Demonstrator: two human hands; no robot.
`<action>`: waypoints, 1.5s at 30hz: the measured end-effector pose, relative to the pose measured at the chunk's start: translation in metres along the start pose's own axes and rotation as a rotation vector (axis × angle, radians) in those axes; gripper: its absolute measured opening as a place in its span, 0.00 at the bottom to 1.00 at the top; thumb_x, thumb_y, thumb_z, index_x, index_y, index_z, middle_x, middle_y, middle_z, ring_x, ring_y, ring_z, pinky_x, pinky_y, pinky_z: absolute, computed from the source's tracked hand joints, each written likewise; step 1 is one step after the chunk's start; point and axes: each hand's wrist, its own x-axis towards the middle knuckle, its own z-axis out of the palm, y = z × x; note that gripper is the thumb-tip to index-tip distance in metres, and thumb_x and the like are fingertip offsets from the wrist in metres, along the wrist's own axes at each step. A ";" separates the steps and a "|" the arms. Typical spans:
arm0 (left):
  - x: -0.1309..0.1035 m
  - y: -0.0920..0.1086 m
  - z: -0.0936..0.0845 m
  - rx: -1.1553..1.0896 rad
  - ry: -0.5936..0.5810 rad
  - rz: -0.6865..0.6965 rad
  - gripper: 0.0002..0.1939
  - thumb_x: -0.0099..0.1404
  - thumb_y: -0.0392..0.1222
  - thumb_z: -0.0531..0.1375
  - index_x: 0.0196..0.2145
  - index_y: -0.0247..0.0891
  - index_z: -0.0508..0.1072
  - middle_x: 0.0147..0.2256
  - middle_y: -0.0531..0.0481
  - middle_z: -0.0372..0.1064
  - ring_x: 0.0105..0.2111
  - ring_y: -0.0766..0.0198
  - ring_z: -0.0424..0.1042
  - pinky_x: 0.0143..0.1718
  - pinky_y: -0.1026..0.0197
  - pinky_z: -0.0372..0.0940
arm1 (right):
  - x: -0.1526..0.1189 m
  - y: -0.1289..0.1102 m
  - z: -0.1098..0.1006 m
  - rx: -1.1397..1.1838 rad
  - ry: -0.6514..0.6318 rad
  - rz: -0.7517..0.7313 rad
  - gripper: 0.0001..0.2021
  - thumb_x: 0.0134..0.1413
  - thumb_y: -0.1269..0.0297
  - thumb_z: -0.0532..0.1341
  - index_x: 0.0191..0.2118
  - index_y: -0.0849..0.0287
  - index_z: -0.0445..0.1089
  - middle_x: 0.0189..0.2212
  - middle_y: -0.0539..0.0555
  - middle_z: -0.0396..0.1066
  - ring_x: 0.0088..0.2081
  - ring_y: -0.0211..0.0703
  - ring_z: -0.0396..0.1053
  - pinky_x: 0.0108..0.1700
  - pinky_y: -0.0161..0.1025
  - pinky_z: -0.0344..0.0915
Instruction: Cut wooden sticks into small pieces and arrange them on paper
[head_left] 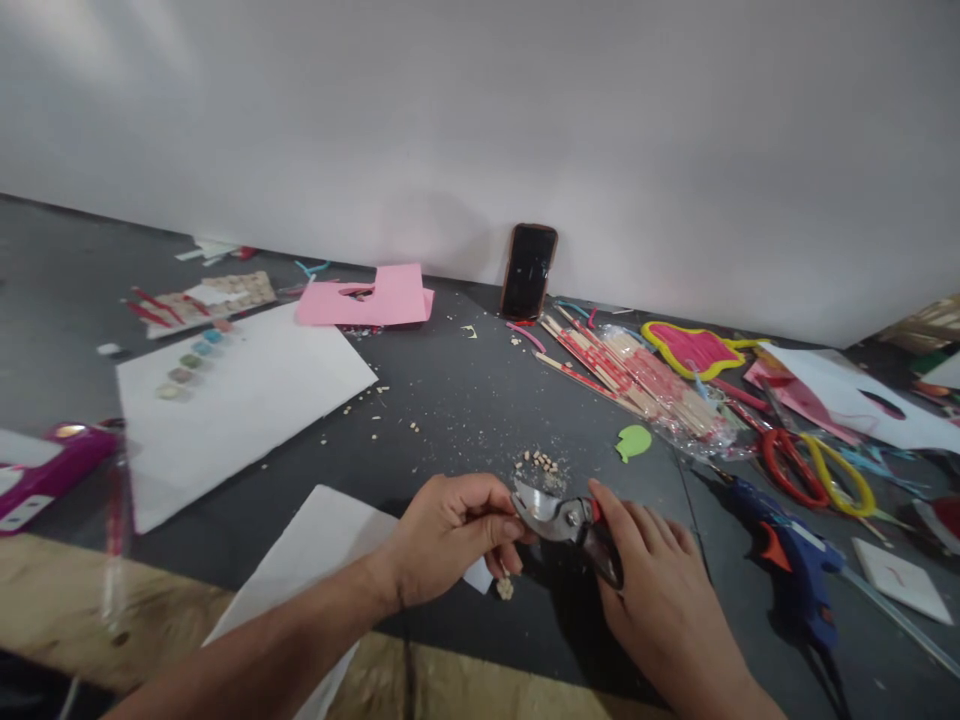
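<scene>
My right hand (660,580) is wrapped round the handles of pruning shears (559,515), whose metal blades point left. The blades meet the fingertips of my left hand (469,525), which are pinched together; whatever they hold is too small to make out. Just beyond the blades lies a small pile of cut wooden bits (541,461) on the dark table (450,400). A little cluster of pale wooden pieces (505,588) sits below my left fingertips. White paper (322,545) lies partly under my left forearm.
A phone (528,270) leans on the wall. Wrapped chopsticks (637,380), scissors (795,468), a blue glue gun (787,560) and a green cutout (634,442) lie right. Pink paper (367,298), a white sheet (240,400) and a magenta tool (56,470) are left.
</scene>
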 end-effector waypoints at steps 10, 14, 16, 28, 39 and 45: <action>-0.002 -0.004 -0.001 0.032 -0.117 0.029 0.10 0.59 0.42 0.57 0.26 0.32 0.69 0.23 0.48 0.73 0.18 0.70 0.71 0.19 0.69 0.66 | -0.001 -0.001 0.000 0.041 0.009 -0.002 0.32 0.44 0.77 0.51 0.58 0.55 0.49 0.43 0.56 0.67 0.43 0.46 0.63 0.46 0.49 0.52; -0.002 -0.005 -0.002 -0.016 -0.133 0.006 0.08 0.58 0.40 0.58 0.25 0.32 0.67 0.25 0.48 0.73 0.18 0.71 0.71 0.17 0.71 0.65 | -0.001 -0.001 -0.001 0.038 0.036 -0.012 0.31 0.43 0.77 0.51 0.57 0.57 0.51 0.41 0.56 0.68 0.41 0.46 0.64 0.46 0.48 0.53; -0.002 -0.004 -0.002 -0.028 -0.136 -0.012 0.08 0.58 0.40 0.58 0.25 0.32 0.66 0.24 0.49 0.73 0.17 0.71 0.70 0.16 0.71 0.64 | -0.001 0.000 -0.001 0.037 0.051 -0.027 0.31 0.41 0.76 0.52 0.56 0.58 0.53 0.40 0.56 0.69 0.40 0.47 0.65 0.45 0.48 0.54; -0.003 -0.006 0.001 -0.121 -0.126 -0.019 0.08 0.60 0.41 0.57 0.28 0.32 0.68 0.26 0.48 0.73 0.17 0.72 0.70 0.16 0.71 0.64 | -0.003 0.002 0.002 0.006 0.045 -0.062 0.26 0.38 0.75 0.53 0.49 0.59 0.58 0.33 0.54 0.70 0.33 0.45 0.67 0.37 0.41 0.61; -0.001 -0.008 0.000 0.077 -0.049 0.065 0.07 0.59 0.37 0.56 0.27 0.32 0.70 0.21 0.50 0.71 0.18 0.70 0.70 0.20 0.69 0.66 | 0.000 0.001 0.003 0.013 0.020 0.012 0.30 0.43 0.72 0.53 0.56 0.55 0.52 0.41 0.57 0.68 0.42 0.48 0.65 0.45 0.49 0.53; -0.002 -0.012 -0.002 0.077 -0.113 0.072 0.08 0.61 0.39 0.54 0.28 0.33 0.68 0.25 0.47 0.73 0.18 0.69 0.71 0.15 0.71 0.64 | -0.001 0.002 0.002 0.051 0.016 -0.019 0.30 0.45 0.72 0.52 0.58 0.55 0.50 0.42 0.56 0.69 0.42 0.47 0.65 0.47 0.52 0.50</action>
